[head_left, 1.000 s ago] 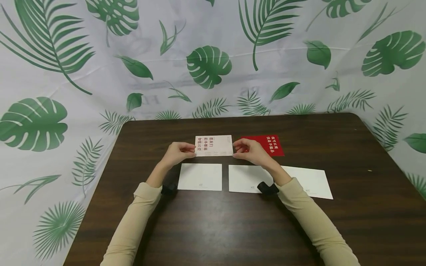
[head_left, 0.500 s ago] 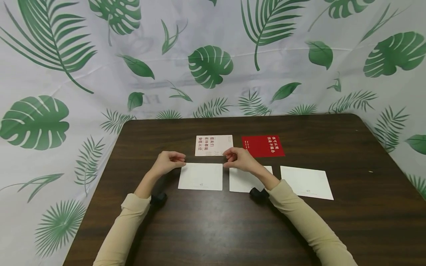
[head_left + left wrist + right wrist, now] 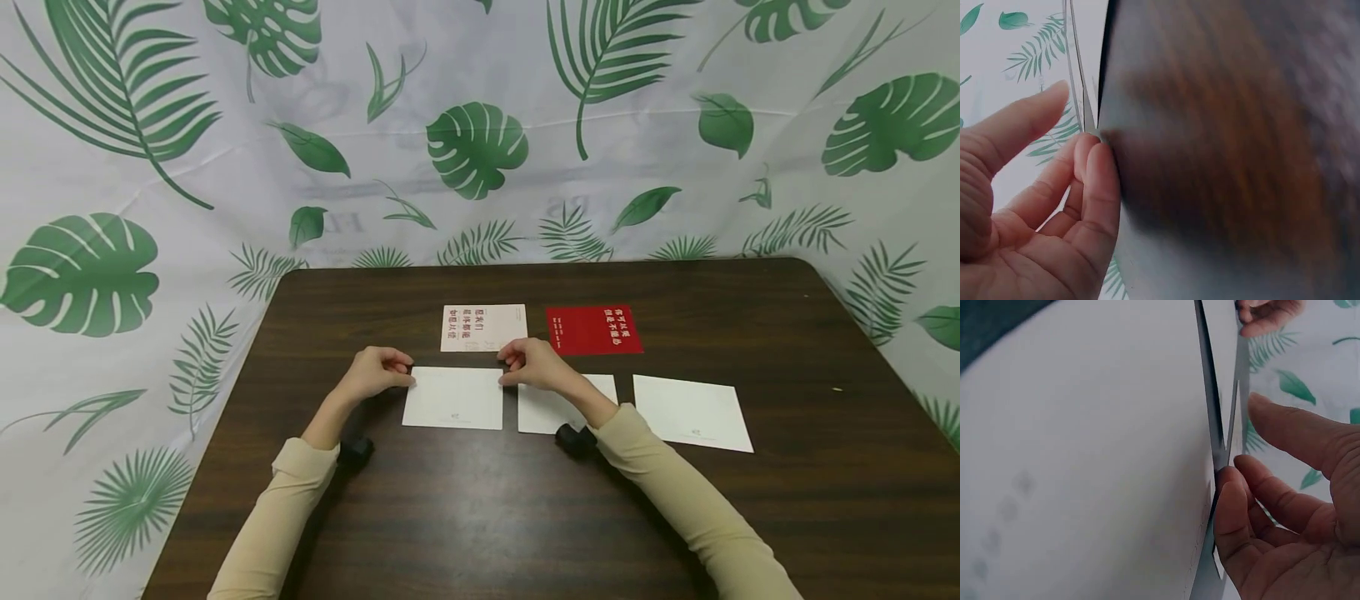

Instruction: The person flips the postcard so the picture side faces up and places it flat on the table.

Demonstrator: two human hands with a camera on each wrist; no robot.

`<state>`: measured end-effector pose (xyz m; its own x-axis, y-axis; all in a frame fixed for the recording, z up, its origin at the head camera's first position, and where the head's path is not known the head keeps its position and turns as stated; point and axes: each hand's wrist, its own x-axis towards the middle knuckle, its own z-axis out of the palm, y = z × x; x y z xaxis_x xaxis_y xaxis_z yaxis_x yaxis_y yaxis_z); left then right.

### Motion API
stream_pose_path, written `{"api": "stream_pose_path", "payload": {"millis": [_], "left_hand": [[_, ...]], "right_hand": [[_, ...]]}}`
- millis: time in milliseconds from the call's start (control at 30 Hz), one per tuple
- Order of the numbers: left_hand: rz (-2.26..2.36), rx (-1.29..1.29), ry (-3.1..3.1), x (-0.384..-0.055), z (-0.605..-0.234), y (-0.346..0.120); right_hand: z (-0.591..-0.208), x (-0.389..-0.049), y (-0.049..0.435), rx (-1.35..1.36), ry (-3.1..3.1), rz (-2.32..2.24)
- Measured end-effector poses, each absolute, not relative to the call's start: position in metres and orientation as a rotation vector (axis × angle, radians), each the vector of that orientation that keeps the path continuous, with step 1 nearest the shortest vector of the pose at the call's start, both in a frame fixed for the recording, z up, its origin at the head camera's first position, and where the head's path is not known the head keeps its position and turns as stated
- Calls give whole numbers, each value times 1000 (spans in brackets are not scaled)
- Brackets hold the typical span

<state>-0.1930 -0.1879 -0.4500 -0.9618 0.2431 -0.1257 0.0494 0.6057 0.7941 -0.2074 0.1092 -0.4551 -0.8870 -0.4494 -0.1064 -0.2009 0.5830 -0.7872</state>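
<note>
A white card [image 3: 453,400] lies flat on the dark table, between my two hands in the head view. My left hand [image 3: 375,372] is at its upper left corner, fingertips right at the edge. At the opposite upper corner is my right hand [image 3: 534,365], overlapping the lower right of a pale pink printed card [image 3: 487,327]. In the left wrist view the thumb of my left hand [image 3: 1054,219] stands apart from loosely bent fingers. The right wrist view gives a similar gap between thumb and fingers on my right hand [image 3: 1285,519].
Behind, to the right of the pink card, lies a red card [image 3: 592,331] with white print. A second white card [image 3: 537,412] is partly under my right forearm in view. Farther right is a third, slightly turned white card [image 3: 692,412]. A leaf-patterned cloth [image 3: 360,150] hangs behind the table.
Both hands have left the sides of the pink card and come down towards me, to the upper corners of the left white card. The cards have stayed in place.
</note>
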Motion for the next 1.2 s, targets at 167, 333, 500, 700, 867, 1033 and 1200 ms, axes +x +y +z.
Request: {"api": "stream_pose_path", "payload": {"millis": [167, 333, 500, 700, 867, 1033, 1200], "left_hand": [[1225, 274, 2637, -194, -448, -183], [1185, 295, 2671, -192, -447, -178], [1135, 296, 2697, -191, -448, -175], [1095, 289, 2705, -193, -450, -174], [1018, 284, 2729, -192, -447, -171], [981, 290, 2744, -191, -445, -170], [1062, 295, 2710, -191, -445, -170]], "right_hand": [[-457, -210, 108, -570, 2549, -1114], [-461, -212, 106, -648, 2602, -1031], [-461, -211, 104, -688, 2631, -983], [-457, -208, 101, -696, 2671, -912], [-452, -207, 96, -644, 2666, -873], [-451, -208, 95, -632, 2650, -845], [-451, -210, 96, -647, 2634, -841]]}}
